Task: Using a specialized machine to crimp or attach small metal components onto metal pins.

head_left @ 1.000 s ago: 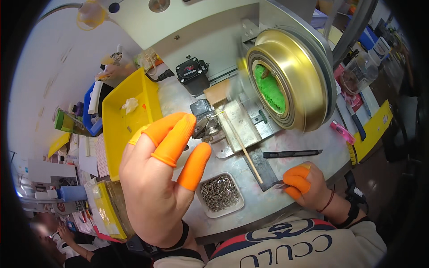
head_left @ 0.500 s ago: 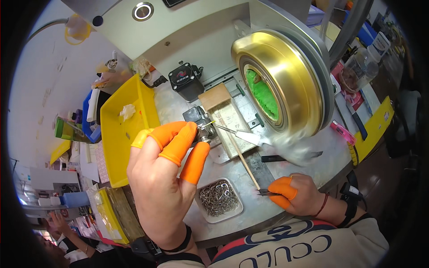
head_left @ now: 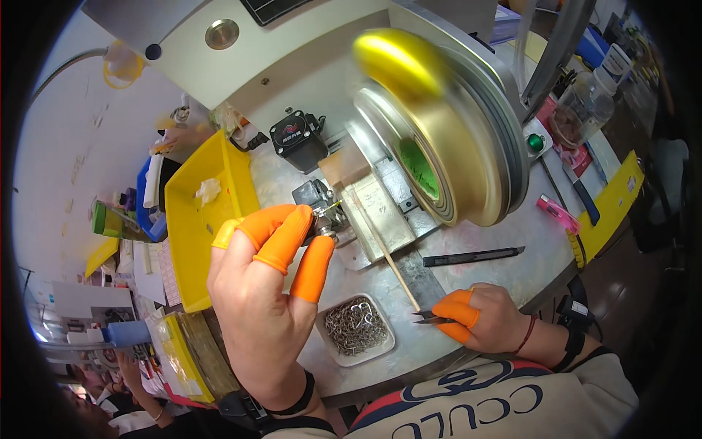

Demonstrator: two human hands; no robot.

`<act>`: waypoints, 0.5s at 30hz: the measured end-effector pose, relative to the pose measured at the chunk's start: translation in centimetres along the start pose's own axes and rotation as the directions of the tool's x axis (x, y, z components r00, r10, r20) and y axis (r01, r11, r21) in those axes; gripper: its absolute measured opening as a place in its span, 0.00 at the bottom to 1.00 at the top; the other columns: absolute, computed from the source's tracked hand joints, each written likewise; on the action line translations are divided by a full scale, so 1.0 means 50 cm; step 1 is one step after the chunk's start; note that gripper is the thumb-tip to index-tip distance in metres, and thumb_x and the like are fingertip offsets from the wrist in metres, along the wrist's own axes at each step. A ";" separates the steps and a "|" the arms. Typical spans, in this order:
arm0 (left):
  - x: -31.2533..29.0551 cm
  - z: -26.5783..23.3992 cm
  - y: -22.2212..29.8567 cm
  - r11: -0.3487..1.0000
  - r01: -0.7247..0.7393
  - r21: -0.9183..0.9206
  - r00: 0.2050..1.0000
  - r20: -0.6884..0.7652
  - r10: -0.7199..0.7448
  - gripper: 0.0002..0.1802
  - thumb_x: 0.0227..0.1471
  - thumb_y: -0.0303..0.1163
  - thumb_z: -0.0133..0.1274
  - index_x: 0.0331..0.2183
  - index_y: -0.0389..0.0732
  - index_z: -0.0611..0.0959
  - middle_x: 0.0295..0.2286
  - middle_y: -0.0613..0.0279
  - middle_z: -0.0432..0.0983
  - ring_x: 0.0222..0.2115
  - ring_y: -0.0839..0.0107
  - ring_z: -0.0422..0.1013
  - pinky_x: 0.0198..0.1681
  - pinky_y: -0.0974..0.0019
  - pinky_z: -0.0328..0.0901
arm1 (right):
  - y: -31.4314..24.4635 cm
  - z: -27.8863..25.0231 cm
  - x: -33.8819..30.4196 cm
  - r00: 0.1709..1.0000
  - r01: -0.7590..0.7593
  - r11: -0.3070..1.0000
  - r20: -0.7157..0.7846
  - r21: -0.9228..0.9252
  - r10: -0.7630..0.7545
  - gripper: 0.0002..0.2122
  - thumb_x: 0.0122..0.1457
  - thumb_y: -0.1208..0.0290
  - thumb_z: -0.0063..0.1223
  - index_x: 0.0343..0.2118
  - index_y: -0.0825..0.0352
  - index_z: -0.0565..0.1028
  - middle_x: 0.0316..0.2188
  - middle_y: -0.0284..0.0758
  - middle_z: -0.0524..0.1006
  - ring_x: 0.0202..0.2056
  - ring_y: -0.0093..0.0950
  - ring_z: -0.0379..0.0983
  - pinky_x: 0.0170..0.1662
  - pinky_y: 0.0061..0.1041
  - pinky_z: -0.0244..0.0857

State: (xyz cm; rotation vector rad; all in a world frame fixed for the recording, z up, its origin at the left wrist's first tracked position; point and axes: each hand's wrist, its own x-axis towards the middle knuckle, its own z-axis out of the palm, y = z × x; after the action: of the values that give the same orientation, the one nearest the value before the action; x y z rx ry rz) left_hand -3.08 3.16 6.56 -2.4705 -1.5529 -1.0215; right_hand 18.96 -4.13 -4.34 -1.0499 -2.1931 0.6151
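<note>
My left hand [head_left: 259, 293], with orange and yellow finger cots, is closed at a small metal clamp [head_left: 324, 223] in front of the machine; the fingers hide part of it. A thin piece with a yellow tip [head_left: 334, 205] sticks out by the fingertips. My right hand [head_left: 486, 318], also in orange cots, grips dark tweezers [head_left: 430, 317] low over the table. Near their tips ends a thin wooden stick [head_left: 395, 271], which leans onto a metal block [head_left: 380, 219]. Between my hands a white tray [head_left: 390, 350] holds many small curved metal hooks.
A large gold wheel [head_left: 468, 168] with a green centre stands at the right of the machine. Beside the clamp is a black motor [head_left: 297, 139]. A yellow bin [head_left: 212, 256] stands at left. A black utility knife [head_left: 474, 256] lies below the wheel. Another person's arm [head_left: 139, 384] shows at lower left.
The gold wheel unit looks shifted left and is blurred. A blurred white-handled pointed tool over the table is gone, uncovering the utility knife. The round button's ring light is off. Both hands barely moved.
</note>
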 end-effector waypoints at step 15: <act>-0.001 -0.008 -0.004 0.999 0.042 -0.018 0.998 0.044 -0.041 0.14 0.32 0.24 0.59 0.28 0.35 0.77 0.31 0.55 0.71 0.29 0.61 0.67 0.32 0.66 0.61 | -0.003 -0.003 0.003 1.000 0.006 1.000 0.005 0.001 -0.006 0.10 0.43 0.69 0.55 0.30 0.63 0.73 0.25 0.28 0.71 0.18 0.24 0.64 0.23 0.20 0.60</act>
State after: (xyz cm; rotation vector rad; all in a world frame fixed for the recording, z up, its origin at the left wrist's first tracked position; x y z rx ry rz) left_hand -3.45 3.09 6.79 -2.4992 -1.6214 -0.9991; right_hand 18.94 -4.08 -4.08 -1.0416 -2.1991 0.6163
